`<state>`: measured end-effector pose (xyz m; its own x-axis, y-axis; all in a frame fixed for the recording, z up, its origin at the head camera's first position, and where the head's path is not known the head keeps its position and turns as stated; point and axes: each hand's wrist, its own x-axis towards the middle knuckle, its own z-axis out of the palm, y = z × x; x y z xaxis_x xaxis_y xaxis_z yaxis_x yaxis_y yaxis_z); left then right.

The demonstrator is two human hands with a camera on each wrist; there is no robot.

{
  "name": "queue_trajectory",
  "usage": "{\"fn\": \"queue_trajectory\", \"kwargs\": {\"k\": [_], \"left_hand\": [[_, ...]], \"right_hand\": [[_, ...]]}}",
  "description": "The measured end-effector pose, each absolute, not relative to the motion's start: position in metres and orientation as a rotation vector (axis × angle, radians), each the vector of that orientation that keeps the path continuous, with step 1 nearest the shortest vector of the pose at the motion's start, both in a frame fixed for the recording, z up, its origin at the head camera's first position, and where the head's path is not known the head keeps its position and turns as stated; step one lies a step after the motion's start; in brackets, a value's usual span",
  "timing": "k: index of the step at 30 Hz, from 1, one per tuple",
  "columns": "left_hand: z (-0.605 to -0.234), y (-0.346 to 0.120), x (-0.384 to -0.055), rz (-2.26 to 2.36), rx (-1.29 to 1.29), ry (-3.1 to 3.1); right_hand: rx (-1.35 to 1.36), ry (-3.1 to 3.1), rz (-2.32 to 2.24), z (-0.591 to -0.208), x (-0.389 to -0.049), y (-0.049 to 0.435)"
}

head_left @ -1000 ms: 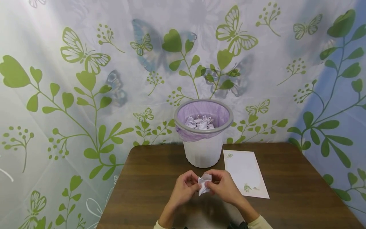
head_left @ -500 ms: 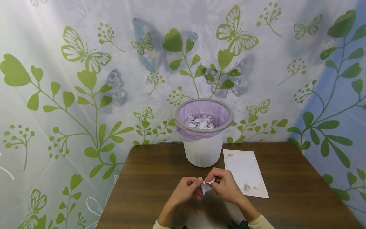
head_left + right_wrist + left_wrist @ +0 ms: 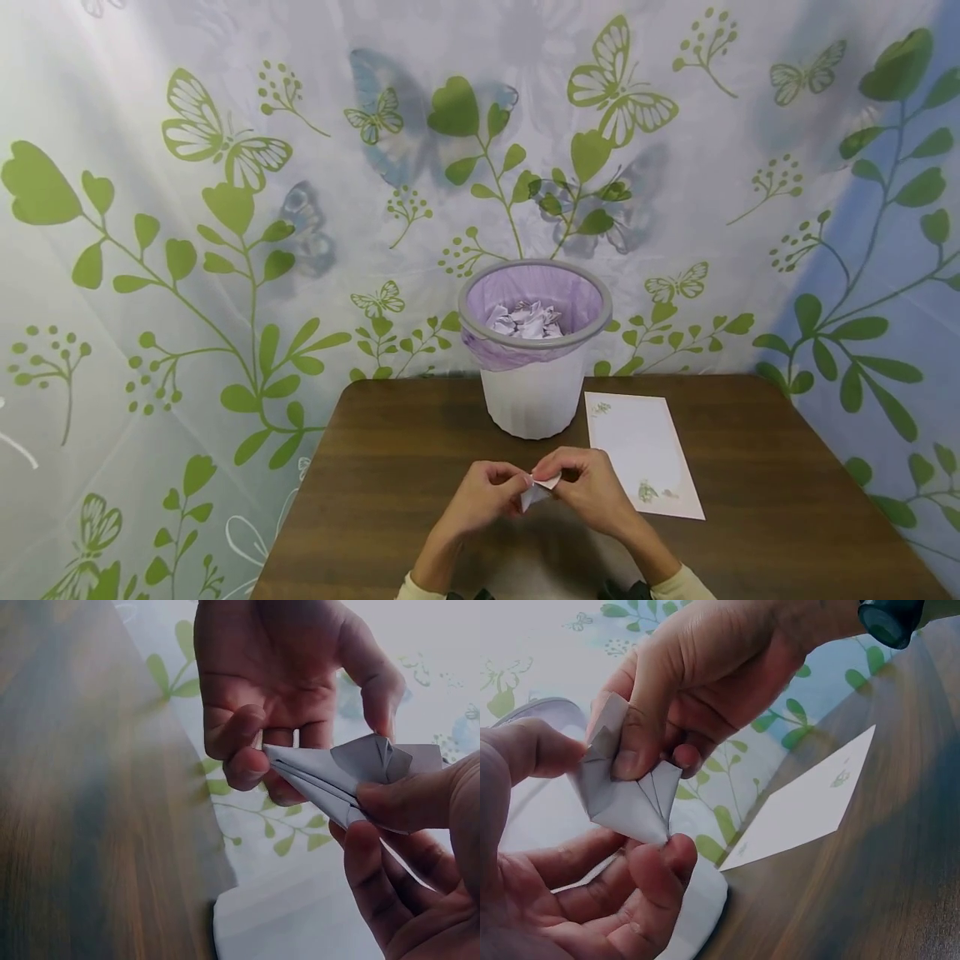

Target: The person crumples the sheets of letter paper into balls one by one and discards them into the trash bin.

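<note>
paper (image 3: 626, 802): small, folded in several layers, held up between both hands above the table (image 3: 390, 475), on the near side of the bin (image 3: 528, 400).
left hand (image 3: 483, 500): fingers curled, pinching; thumb at one edge, fingertips at the pointed corner. Likely steadies the piece by its ends.
right hand (image 3: 592, 492): pinching too, thumb on the folded face, index below it. Probably presses layers together so creases don't spring.
grip: narrow on both sides, mostly fingertips; suits something this small, and leaves folds visible.
sheet (image 3: 637, 454): flat, right of the bin, near right hand; seems placed within reach.
bin: upright toward the far edge; liner (image 3: 581, 304) lapped over its rim, probably to anchor it. Crumpled scraps (image 3: 528, 321) inside.
</note>
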<state>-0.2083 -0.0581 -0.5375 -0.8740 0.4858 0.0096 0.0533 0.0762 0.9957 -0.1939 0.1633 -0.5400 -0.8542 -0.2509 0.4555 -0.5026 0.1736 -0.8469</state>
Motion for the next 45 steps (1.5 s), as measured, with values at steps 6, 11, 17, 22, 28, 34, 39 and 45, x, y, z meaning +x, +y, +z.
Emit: {"fn": "queue_trajectory", "kwargs": {"k": [6, 11, 17, 22, 28, 34, 39, 45], "left_hand": [[-0.536, -0.058, -0.209, 1.896, 0.53, 2.028], [-0.538, -0.058, -0.209, 1.959, 0.493, 2.078], [-0.54, -0.058, -0.209, 2.011, 0.46, 2.099], [-0.54, -0.058, -0.208, 1.982, 0.507, 2.128], [-0.535, -0.056, -0.205, 1.98, 0.556, 2.234], [-0.531, -0.05, -0.201, 2.007, 0.542, 2.348], [-0.532, -0.046, -0.201, 2.031, 0.466, 2.379], [-0.535, -0.044, -0.204, 2.141, 0.329, 2.271]], "right_hand": [[0.763, -2.208, 1.742, -0.54, -0.197, 0.164], [0.799, -2.27, 1.781, -0.535, -0.197, 0.166], [0.709, -2.375, 1.885, -0.533, -0.197, 0.169], [0.622, -2.428, 1.839, -0.535, -0.198, 0.166], [0.599, -2.355, 1.766, -0.532, -0.196, 0.158], [0.548, -2.318, 1.598, -0.531, -0.195, 0.153], [0.569, -2.266, 1.379, -0.53, -0.196, 0.148], [0.624, -2.232, 1.192, -0.54, -0.198, 0.143]]}}
